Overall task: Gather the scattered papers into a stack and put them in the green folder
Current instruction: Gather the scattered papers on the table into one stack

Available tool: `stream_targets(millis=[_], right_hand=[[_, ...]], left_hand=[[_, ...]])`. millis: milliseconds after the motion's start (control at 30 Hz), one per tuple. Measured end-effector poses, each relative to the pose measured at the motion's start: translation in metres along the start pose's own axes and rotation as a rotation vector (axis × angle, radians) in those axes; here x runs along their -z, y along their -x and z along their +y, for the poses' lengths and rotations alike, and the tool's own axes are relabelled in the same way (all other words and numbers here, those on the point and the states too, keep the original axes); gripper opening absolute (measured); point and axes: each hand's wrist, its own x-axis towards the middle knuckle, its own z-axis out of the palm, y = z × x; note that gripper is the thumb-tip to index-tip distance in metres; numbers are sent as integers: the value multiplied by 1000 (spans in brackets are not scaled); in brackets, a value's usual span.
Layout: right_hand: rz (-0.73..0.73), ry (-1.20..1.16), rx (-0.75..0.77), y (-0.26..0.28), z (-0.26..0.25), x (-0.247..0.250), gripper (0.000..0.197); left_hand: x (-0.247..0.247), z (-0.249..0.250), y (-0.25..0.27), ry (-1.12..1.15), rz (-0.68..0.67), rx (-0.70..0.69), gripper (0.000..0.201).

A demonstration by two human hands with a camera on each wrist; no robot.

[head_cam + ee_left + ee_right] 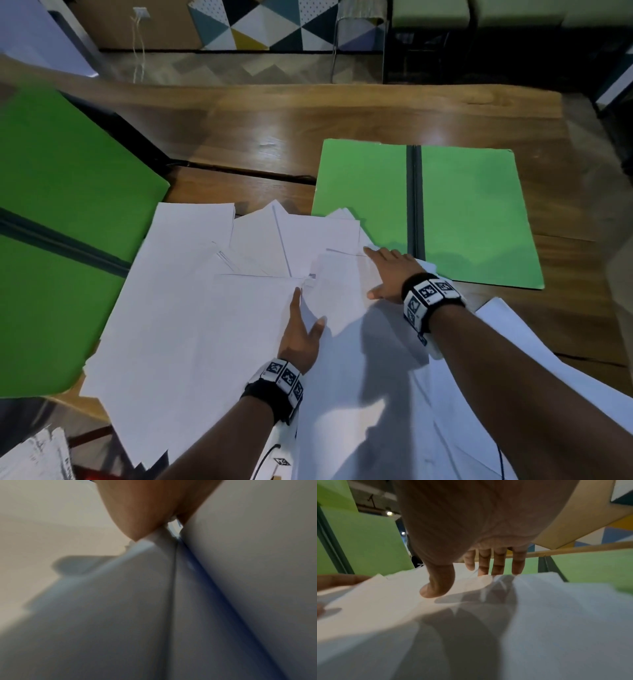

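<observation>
Wooden counter (274, 113) with a dark seam across it. Behind: wall panel (267, 24) of coloured triangles (white, teal, yellow), metal chair legs (334, 51), a white cable (138, 44) hanging from a wall socket. Printed sheets (34, 455) bottom-left corner.

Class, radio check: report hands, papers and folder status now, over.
Left hand and right hand flat, open, pressing scattered papers. Papers unstacked, some overlapping the open green folder. Second green folder lies left. Nothing blocking.
</observation>
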Motion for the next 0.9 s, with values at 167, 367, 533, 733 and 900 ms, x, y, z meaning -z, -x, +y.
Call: stream_targets(millis=[167, 367, 533, 733, 900], right_hand=[[68, -41, 113, -1, -19, -24, 88], [102, -25, 89, 0, -20, -34, 108], [115, -76, 54, 4, -14, -30, 87], [120, -172, -7, 6, -24, -31, 78], [105, -194, 77, 16, -36, -44, 66]], left_hand=[[-1, 3, -1, 4, -13, 16, 79], [0, 4, 1, -4, -30, 2, 80], [-2, 4, 3, 5, -32, -32, 84], [0, 6, 2, -4, -26, -52, 92], [-1, 16, -2, -102, -53, -32, 89]])
